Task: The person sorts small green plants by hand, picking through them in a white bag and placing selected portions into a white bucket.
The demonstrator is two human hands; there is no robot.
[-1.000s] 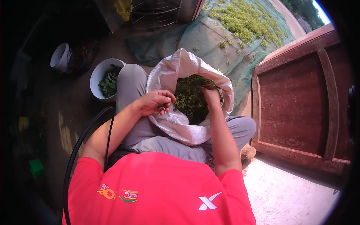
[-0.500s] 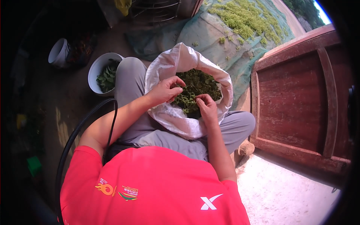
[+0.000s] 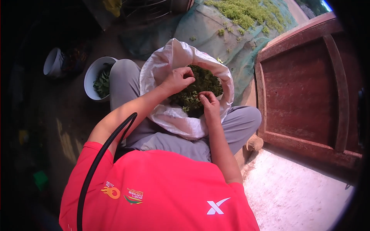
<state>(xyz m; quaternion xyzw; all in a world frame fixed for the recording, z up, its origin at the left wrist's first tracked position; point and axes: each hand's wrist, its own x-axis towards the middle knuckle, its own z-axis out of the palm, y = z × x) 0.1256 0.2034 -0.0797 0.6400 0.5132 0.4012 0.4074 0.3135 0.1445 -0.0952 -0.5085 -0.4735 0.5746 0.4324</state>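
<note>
A white woven sack stands between my bent legs, its rim rolled outward. Dark and lighter green plant clusters fill its mouth. My left hand hangs over the left side of the opening, thumb and fingers pinched together; what lies between them is too small to make out. Lower and to the right, my right hand comes over the near rim. Its thumb and forefinger pinch at a green sprig just above the plants in the sack.
To the left stand a white bucket with green leaves and another white bucket. Green netting spreads beyond the sack, with light green plants on it. A reddish wooden panel rises at right. A black cable crosses my left arm.
My left hand has moved up and right, and its fingers have closed into a pinch. The right hand stays low over the sack, still pinched. The whole view has shifted slightly.
</note>
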